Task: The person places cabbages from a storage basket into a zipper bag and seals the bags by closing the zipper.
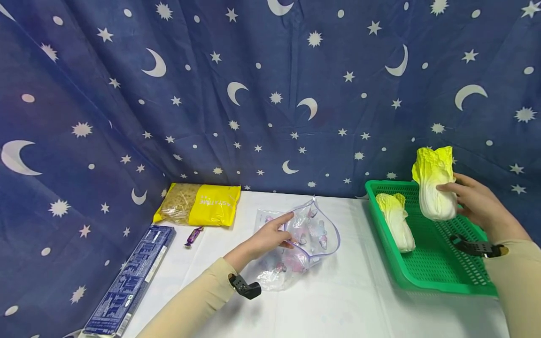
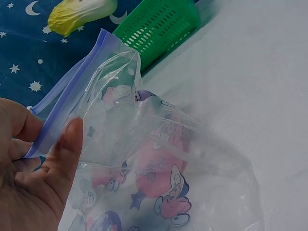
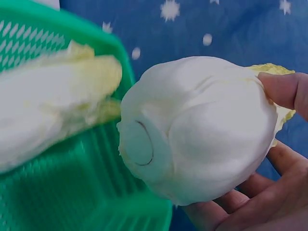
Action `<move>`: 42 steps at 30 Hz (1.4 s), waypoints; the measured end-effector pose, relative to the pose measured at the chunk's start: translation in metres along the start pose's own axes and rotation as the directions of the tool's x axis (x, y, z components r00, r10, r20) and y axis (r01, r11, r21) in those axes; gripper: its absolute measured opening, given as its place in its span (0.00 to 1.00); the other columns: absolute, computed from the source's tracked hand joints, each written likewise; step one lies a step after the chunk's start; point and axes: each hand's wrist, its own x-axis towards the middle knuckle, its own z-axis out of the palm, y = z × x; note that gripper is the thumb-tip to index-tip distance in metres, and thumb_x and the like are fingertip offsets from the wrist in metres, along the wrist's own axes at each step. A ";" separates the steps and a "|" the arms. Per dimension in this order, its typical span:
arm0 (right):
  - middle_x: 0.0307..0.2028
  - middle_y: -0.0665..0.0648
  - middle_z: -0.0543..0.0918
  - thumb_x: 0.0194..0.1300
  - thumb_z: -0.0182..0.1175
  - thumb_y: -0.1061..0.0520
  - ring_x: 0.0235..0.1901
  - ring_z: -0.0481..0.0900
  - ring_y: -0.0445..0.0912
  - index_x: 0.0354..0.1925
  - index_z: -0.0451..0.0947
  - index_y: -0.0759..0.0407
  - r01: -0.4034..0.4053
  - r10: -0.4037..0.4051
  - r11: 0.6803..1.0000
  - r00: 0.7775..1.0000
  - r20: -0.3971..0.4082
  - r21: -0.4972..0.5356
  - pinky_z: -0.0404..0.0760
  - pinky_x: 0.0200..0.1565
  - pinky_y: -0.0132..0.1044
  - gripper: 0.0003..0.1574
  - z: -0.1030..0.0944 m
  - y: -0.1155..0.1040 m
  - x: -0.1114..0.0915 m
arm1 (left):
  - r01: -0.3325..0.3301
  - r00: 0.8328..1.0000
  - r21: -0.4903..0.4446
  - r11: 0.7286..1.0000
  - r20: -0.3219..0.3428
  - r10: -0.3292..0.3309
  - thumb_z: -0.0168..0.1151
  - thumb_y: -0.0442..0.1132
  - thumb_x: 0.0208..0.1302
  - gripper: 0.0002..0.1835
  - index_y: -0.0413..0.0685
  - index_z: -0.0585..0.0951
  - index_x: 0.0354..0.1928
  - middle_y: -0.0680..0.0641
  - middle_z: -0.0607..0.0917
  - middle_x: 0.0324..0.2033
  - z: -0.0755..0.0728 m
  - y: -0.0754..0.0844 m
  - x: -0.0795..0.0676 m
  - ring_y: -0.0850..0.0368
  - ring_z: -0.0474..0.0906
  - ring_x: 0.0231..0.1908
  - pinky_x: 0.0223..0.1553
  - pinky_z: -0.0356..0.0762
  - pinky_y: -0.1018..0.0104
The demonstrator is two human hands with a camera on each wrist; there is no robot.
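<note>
My right hand (image 1: 479,203) grips a napa cabbage (image 1: 436,188) above the green basket (image 1: 386,249), its yellow leafy end up. The right wrist view shows the white base of that cabbage (image 3: 202,130) between thumb and fingers. A second cabbage (image 1: 396,223) leans inside the basket's left wall. On the table, my left hand (image 1: 270,238) pinches the purple zip edge of a clear printed plastic bag (image 1: 291,263). The bag's mouth is spread apart. In the left wrist view, thumb and fingers of the left hand (image 2: 38,168) hold that rim (image 2: 72,91).
At the back left lies a yellow pasta packet (image 1: 215,206). A purple wrapped candy (image 1: 194,236) is in front of it. A long blue box (image 1: 131,281) runs along the table's left edge. Behind everything hangs a dark blue curtain (image 1: 270,117) with moons and stars.
</note>
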 end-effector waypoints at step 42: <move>0.74 0.67 0.60 0.71 0.63 0.57 0.57 0.77 0.47 0.81 0.49 0.60 0.094 -0.184 0.972 0.877 0.445 0.216 0.83 0.49 0.50 0.50 0.175 -0.062 -0.031 | 0.014 1.000 0.026 1.000 -0.001 -0.014 0.57 0.31 0.69 0.40 0.52 0.57 0.81 0.42 0.60 0.77 0.002 0.005 0.000 0.52 0.86 0.39 0.50 0.85 0.61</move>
